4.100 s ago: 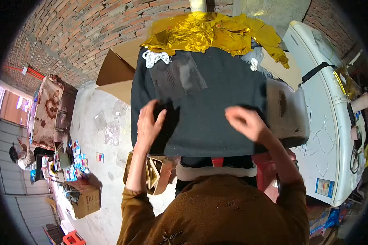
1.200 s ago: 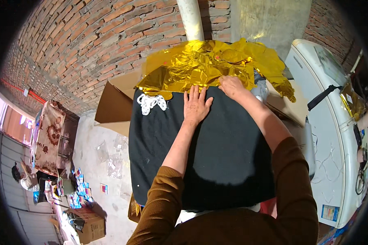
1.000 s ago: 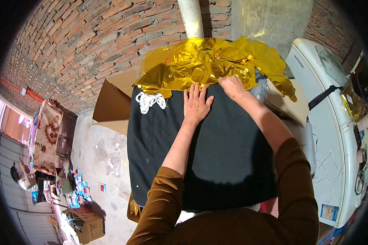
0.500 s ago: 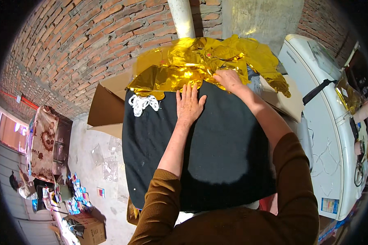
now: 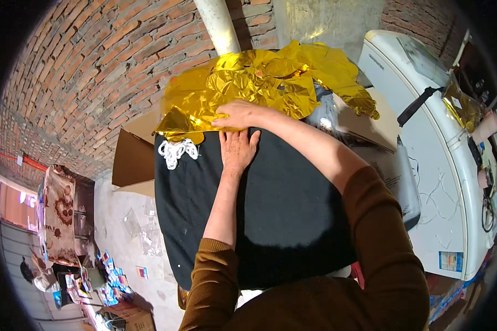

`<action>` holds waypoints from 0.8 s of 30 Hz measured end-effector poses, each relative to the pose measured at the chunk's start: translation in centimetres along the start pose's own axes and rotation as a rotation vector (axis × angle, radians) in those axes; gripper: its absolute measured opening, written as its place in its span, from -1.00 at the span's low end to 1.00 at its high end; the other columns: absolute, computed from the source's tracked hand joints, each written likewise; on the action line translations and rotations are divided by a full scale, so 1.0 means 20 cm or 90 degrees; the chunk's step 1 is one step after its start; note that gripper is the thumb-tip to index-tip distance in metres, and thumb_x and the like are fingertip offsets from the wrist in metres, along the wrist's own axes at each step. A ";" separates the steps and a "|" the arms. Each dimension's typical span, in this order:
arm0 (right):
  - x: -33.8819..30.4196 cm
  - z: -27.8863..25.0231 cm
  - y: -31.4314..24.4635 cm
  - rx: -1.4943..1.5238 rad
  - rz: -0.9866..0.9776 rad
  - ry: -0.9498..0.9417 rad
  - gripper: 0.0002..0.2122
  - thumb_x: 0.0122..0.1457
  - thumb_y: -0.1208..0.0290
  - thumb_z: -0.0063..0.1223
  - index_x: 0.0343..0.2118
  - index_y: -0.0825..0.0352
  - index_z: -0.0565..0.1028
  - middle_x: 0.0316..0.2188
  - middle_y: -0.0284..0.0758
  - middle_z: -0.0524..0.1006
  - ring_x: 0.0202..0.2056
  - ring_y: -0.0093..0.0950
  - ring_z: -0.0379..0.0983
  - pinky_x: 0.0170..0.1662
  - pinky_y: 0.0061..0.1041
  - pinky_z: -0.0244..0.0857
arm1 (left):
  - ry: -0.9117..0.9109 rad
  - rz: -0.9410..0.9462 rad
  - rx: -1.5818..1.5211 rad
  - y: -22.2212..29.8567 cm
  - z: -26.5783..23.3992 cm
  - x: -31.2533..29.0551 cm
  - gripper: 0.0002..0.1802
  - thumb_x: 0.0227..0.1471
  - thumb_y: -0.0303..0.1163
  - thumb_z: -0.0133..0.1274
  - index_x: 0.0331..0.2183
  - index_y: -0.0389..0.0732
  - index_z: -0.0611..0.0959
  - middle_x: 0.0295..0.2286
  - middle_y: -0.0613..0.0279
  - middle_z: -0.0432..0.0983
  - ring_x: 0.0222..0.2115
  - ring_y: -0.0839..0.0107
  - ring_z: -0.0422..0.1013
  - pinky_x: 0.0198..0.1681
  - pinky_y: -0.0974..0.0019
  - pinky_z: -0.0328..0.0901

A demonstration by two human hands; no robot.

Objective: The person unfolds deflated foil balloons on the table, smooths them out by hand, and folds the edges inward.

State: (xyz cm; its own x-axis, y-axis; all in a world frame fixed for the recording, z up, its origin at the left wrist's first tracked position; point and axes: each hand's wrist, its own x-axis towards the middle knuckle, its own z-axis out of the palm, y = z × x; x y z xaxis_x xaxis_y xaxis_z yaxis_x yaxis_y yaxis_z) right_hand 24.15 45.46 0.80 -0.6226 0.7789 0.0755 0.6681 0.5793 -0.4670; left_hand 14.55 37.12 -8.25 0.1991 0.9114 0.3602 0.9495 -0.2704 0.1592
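**Right hand over left hand at the near edge of a thin, crumpled, shiny gold foil sheet**

The left fingers are extended and slightly apart, palm down, their tips ending at the foil's edge. The right fingers bend onto that edge just above them; whether they pinch the foil cannot be told. The foil spreads beyond and to both sides of the fingers, across the far part of a desk draped in black cloth.

A sideways pull from the right fingers could tear or crease the foil, since it looks thin and already rumpled. The looped white cord, left of the fingers beside the foil's edge, could get snagged. On the right, the foil overhangs a flat tan cardboard sheet and might slip.

Nearer than the fingers, bare cloth offers room. Leftward, the desk drops off beside an open brown cardboard box; beyond the foil, a white pipe and brick wall limit reach.
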 end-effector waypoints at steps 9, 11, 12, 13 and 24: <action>-0.58 -0.26 0.63 -0.321 0.026 0.004 -0.64 0.12 0.05 0.22 -0.22 0.28 0.64 -0.28 -0.09 0.63 -0.18 -0.13 0.58 -0.04 -0.14 0.35 | -0.027 -0.038 -0.075 0.01 -0.06 0.02 -0.21 0.29 0.20 -0.18 0.30 -0.16 0.31 0.28 0.05 0.24 0.35 0.16 0.03 0.41 0.00 -0.22; -0.61 -0.22 0.50 -0.355 0.024 -0.034 -0.59 0.11 0.03 0.25 -0.20 0.33 0.61 -0.23 -0.18 0.61 -0.03 -0.22 0.50 0.07 -0.21 0.26 | 0.049 -0.010 -0.060 -0.05 -0.06 -0.02 -0.21 0.27 0.19 -0.14 0.30 -0.16 0.33 0.26 0.05 0.27 0.33 0.15 0.07 0.41 -0.01 -0.21; -0.62 -0.21 0.49 -0.357 0.026 -0.033 -0.59 0.11 0.03 0.25 -0.20 0.33 0.61 -0.23 -0.18 0.61 -0.03 -0.22 0.50 0.07 -0.21 0.26 | 0.051 -0.007 -0.061 -0.05 -0.07 -0.02 -0.21 0.27 0.19 -0.14 0.30 -0.16 0.33 0.26 0.05 0.27 0.33 0.15 0.07 0.41 -0.01 -0.21; -0.62 -0.18 0.49 -0.357 0.029 -0.033 -0.63 0.11 0.06 0.25 -0.24 0.32 0.62 -0.25 -0.19 0.61 -0.04 -0.22 0.51 0.06 -0.22 0.26 | 0.058 0.007 -0.072 -0.04 -0.07 -0.02 -0.22 0.27 0.18 -0.12 0.29 -0.17 0.34 0.25 0.04 0.29 0.32 0.13 0.09 0.41 0.00 -0.19; -0.54 -0.21 0.62 -0.254 0.085 0.143 -0.89 0.18 0.44 0.00 -0.32 0.31 0.55 -0.37 -0.14 0.62 -0.26 -0.04 0.57 -0.26 -0.06 0.40 | -0.013 -0.021 -0.562 0.20 -0.18 -0.01 -0.31 0.27 -0.16 0.06 0.29 -0.29 0.30 0.22 -0.09 0.34 0.22 0.00 0.29 0.29 0.13 0.16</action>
State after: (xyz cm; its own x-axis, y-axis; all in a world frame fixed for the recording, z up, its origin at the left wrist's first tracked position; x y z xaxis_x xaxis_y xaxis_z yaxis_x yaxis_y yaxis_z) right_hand 40.81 45.24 -2.05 -0.4461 0.8604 0.2465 0.8682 0.4829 -0.1143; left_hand 17.47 34.69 -4.47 0.1874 0.9260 0.3277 0.4229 -0.3771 0.8240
